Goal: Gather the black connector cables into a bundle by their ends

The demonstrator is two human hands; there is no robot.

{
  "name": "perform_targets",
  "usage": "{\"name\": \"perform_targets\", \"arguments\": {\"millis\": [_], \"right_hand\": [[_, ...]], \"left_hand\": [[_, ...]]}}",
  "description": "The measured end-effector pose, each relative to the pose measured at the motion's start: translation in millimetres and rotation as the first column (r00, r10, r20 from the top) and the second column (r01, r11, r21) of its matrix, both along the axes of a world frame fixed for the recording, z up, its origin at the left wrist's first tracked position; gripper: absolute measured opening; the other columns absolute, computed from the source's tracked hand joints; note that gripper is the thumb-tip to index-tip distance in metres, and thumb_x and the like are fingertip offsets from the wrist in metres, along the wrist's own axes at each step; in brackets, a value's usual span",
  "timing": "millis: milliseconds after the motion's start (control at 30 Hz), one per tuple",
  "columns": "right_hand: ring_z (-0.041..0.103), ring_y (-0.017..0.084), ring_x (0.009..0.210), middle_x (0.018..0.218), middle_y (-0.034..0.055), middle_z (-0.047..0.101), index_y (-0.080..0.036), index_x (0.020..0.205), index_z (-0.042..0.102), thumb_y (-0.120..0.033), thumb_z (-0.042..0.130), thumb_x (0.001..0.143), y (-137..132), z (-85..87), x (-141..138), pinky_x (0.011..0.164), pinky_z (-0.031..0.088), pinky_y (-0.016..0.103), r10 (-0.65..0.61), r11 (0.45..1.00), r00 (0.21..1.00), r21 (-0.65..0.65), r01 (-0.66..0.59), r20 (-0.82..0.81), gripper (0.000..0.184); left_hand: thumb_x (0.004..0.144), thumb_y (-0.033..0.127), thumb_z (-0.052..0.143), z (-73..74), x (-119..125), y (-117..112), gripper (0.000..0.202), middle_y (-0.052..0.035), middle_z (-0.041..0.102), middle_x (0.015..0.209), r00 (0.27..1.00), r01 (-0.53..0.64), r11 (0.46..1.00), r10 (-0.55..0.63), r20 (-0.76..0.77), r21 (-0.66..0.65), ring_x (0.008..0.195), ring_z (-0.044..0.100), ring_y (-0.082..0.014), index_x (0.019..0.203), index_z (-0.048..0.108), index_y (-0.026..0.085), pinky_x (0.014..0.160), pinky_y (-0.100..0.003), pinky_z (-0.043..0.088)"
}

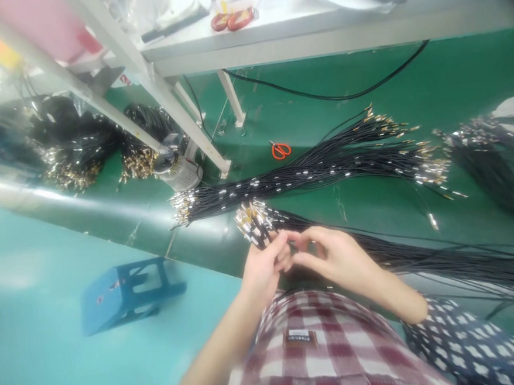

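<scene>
My left hand (264,265) is closed round a small bunch of black cables, just below their metal connectors (251,222), which point up and to the left. Beside it, my right hand (343,257) has its thumb and forefinger brought together at the left fingertips; whatever they pinch is too small to make out. Behind my hands, a long bundle of black cables (402,253) runs off to the right. Farther back lies another black cable bundle (291,178), with silver and gold connectors at its ends.
Orange-handled scissors (281,150) lie on the green surface (322,117). A white-framed table (299,46) stands beyond, red-handled scissors (232,20) on it. At left are coiled cables (77,140), a grey round device (178,171) and a blue stool (114,293).
</scene>
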State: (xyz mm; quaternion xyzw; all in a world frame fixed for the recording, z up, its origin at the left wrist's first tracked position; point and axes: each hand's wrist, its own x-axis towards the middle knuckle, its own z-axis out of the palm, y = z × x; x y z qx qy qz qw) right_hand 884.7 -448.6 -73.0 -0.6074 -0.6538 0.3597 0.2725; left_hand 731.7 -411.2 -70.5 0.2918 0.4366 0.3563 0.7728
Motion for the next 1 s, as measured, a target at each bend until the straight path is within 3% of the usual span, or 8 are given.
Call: {"name": "perform_targets", "arguments": {"millis": [167,333,433,500,567,700,867,1000], "right_hand": [[0.057,0.014,0.065,0.076,0.0022,0.067,-0.02,0.081,0.066,-0.034,0.049,0.092,-5,-16.4,-9,0.062,0.038,0.025,0.084,0.989,0.99,0.109,-0.096,0.114,0.025],[0.06,0.016,0.066,0.075,0.0026,0.069,-0.02,0.074,0.071,-0.035,0.059,0.085,-20,-46.8,30,0.06,0.039,0.025,0.305,0.949,0.936,-0.137,-0.283,0.174,0.022],[0.062,0.015,0.066,0.077,0.0012,0.07,-0.021,0.082,0.072,-0.042,0.053,0.087,1,-70.5,54,0.058,0.043,0.023,0.278,0.928,0.96,-0.272,-0.255,0.046,0.029],[0.063,0.015,0.073,0.085,0.0018,0.071,-0.021,0.09,0.071,-0.04,0.052,0.089,24,-90.1,59,0.063,0.045,0.023,0.152,0.952,0.978,-0.287,-0.105,0.146,0.027],[0.063,0.018,0.083,0.096,0.0047,0.069,-0.021,0.094,0.07,-0.034,0.059,0.085,46,-110.4,55,0.07,0.045,0.026,0.063,0.968,0.952,-0.252,0.015,0.3,0.02],[0.061,0.019,0.086,0.101,0.0073,0.065,-0.02,0.095,0.067,-0.029,0.062,0.083,62,-139.4,43,0.072,0.042,0.028,0.048,0.976,0.921,-0.215,0.04,0.388,0.016],[0.06,0.017,0.084,0.097,0.0048,0.065,-0.02,0.087,0.065,-0.027,0.058,0.087,53,-149.0,47,0.071,0.04,0.027,0.063,0.981,0.92,-0.191,0.014,0.388,0.009],[0.059,0.015,0.072,0.084,0.0021,0.067,-0.021,0.094,0.064,-0.028,0.063,0.083,55,-150.3,48,0.063,0.039,0.025,0.087,0.978,0.932,-0.209,-0.012,0.351,0.013]], "left_hand": [[0.077,0.031,0.068,-6.4,-15,-1,0.022,0.0015,0.049,0.061,0.995,-0.095,0.995,0.095,-0.012,0.035,0.042,0.03,-0.0025,0.074,0.067,0.009,0.046,-0.022,0.029],[0.077,0.033,0.069,-25.9,-48,-6,0.03,-0.0044,0.058,0.085,0.967,-0.249,0.966,0.251,0.036,-0.067,0.063,0.05,-0.0088,0.061,0.058,0.011,0.058,-0.024,0.042],[0.082,0.037,0.063,-33.9,-59,-12,0.034,-0.0019,0.054,0.069,0.965,-0.233,0.965,0.245,0.094,-0.122,0.078,0.056,-0.0164,0.059,0.051,0.014,0.074,-0.031,0.047],[0.087,0.037,0.055,-29.5,-60,-15,0.035,0.0033,0.04,0.052,0.963,-0.196,0.971,0.217,0.161,-0.141,0.06,0.051,-0.0127,0.06,0.048,0.016,0.069,-0.03,0.046],[0.09,0.036,0.049,-16.8,-59,-16,0.037,0.0065,0.025,0.046,0.948,-0.188,0.97,0.22,0.23,-0.152,0.043,0.032,-0.0077,0.059,0.043,0.017,0.055,-0.025,0.04],[0.087,0.039,0.054,6.6,-59,-14,0.034,0.0084,0.013,0.045,0.931,-0.234,0.971,0.24,0.276,-0.054,0.04,0.013,-0.0063,0.062,0.045,0.017,0.043,-0.022,0.025],[0.084,0.027,0.061,-15.8,-59,-9,0.016,0.0108,0.014,0.044,0.983,-0.169,0.984,0.172,0.059,-0.05,0.039,0.012,-0.0046,0.076,0.054,0.016,0.043,-0.021,0.019],[0.084,0.028,0.061,-29.0,-54,-8,0.017,0.0108,0.017,0.044,0.99,-0.138,0.989,0.14,0.035,-0.056,0.039,0.015,-0.0042,0.075,0.052,0.016,0.044,-0.02,0.021]]}}
